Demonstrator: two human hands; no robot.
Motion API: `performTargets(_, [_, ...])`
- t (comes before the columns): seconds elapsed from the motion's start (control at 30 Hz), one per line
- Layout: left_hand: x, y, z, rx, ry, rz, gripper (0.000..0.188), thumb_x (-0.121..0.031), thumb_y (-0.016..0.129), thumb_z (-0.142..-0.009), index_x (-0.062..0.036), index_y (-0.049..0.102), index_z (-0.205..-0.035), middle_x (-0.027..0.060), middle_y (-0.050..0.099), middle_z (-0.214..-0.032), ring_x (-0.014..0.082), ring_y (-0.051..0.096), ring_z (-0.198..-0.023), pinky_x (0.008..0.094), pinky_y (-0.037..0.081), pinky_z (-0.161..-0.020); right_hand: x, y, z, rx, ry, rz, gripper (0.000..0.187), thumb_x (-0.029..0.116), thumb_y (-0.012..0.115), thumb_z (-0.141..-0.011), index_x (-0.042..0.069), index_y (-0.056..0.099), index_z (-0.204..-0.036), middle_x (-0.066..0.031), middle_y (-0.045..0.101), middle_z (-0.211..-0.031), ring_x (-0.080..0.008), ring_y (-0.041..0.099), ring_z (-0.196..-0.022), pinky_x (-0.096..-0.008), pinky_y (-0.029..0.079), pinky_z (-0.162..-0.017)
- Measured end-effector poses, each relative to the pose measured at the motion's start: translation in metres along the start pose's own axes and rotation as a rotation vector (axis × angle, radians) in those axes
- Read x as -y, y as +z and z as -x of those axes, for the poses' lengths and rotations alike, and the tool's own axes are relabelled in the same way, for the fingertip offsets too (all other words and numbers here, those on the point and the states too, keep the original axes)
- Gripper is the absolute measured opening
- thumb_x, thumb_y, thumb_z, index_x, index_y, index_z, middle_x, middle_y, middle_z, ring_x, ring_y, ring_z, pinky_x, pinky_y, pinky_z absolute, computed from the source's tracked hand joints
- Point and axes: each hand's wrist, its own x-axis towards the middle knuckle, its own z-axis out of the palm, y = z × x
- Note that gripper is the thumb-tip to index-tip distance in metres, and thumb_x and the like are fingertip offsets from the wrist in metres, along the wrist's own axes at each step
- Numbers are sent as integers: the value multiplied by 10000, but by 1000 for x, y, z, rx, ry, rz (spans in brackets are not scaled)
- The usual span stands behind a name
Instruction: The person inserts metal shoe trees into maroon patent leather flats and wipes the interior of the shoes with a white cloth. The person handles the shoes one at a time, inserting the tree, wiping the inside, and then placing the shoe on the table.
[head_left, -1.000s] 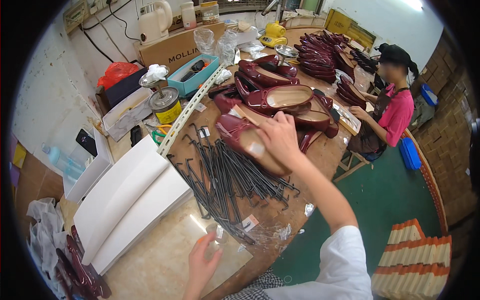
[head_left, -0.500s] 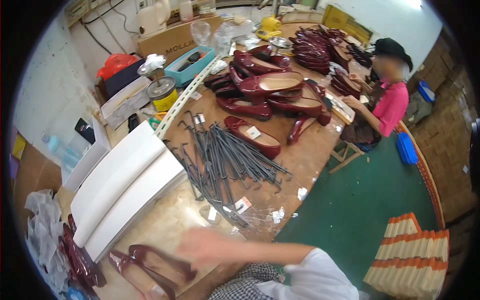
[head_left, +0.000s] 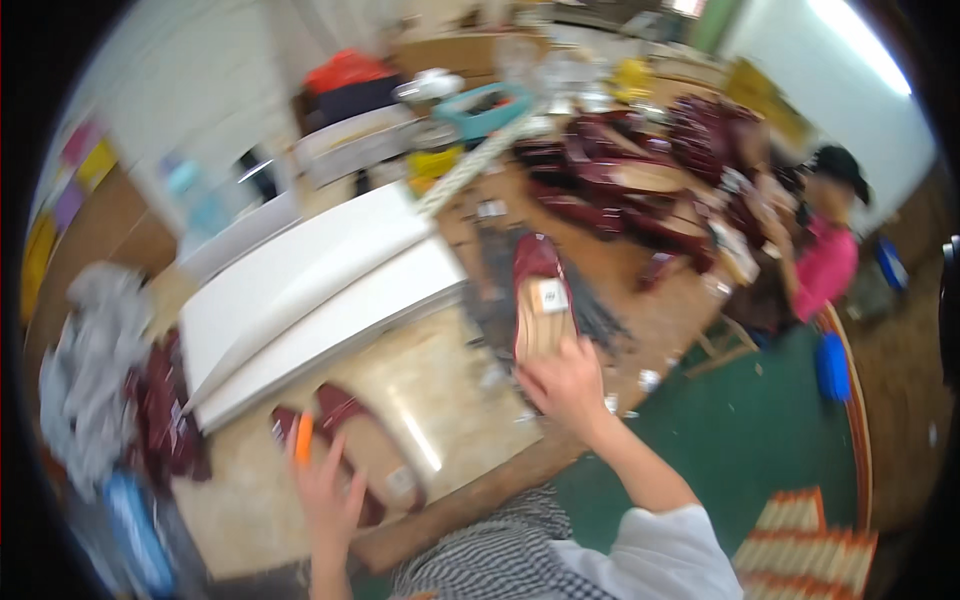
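My right hand is closed on the heel end of a shiny burgundy ballet flat. A white label lies on its beige insole, and its toe points away from me, over the dark hooked rods. My left hand has its fingers spread over a pair of similar flats on the near tabletop. The right flat of that pair shows well; my hand partly hides the left flat. Something orange covers or lies at one left fingertip; I cannot tell whether it is worn.
A stack of white sheets lies beyond the pair. Many burgundy shoes are heaped at the back. A co-worker in a pink top sits far right. Plastic bags hang at the left, and boxes stand lower right.
My right hand has gone from above the near table to the rods and taken hold of the labelled flat. My left hand has come into view over the pair. The view has shifted.
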Motion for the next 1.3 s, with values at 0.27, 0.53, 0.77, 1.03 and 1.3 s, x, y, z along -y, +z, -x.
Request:
performTargets(0.27, [153, 6, -218, -92, -289, -458, 572, -428, 553, -911, -292, 403, -1446, 219, 255, -1522, 451, 153, -1412, 691, 191, -1056, 106, 33, 37, 408, -331, -411, 227, 223, 713, -751, 116, 680, -948, 18, 610, -758, -194, 524, -766, -327, 423, -692])
performTargets(0.53, [147, 48, -187, -169, -291, -284, 358, -305, 606, -872, -129, 619, -1184, 144, 563, -1103, 318, 519, -1096, 521, 436, -893, 91, -5, 30, 268, 130, -643, 369, 23, 658, -803, 36, 632, -1170, -109, 656, -1020, -259, 595, -953, -352, 487, -829])
performTargets(0.77, [-89, 12, -27, 442, 503, 764, 276, -151, 705, -715, -53, 667, -970, 175, 612, -1027, 342, 615, -924, 483, 429, -957, 99, 9, 11, 375, 1409, -2051, 476, 308, 493, -983, 39, 425, -1370, -123, 565, -1269, -238, 603, -1093, -351, 513, -932])
performTargets(1.03, [-37, 26, 8, -17, -430, 678, 406, -154, 653, -805, -86, 600, -1202, 169, 594, -1178, 325, 622, -1006, 434, 474, -925, 93, 19, 15, 500, 610, -1397, 667, 97, 670, -835, 5, 369, -1423, -132, 388, -1472, -251, 400, -1343, -362, 357, -1081])
performTargets(1.3, [-60, 90, -39, 228, -169, 531, 451, -307, 543, -920, 24, 559, -1227, 201, 630, -1090, 282, 579, -1082, 402, 378, -1022, 53, 36, -4, 176, 994, -1466, 686, 6, 729, -667, 22, 514, -1318, -177, 605, -1201, -351, 605, -1099, -377, 489, -930])
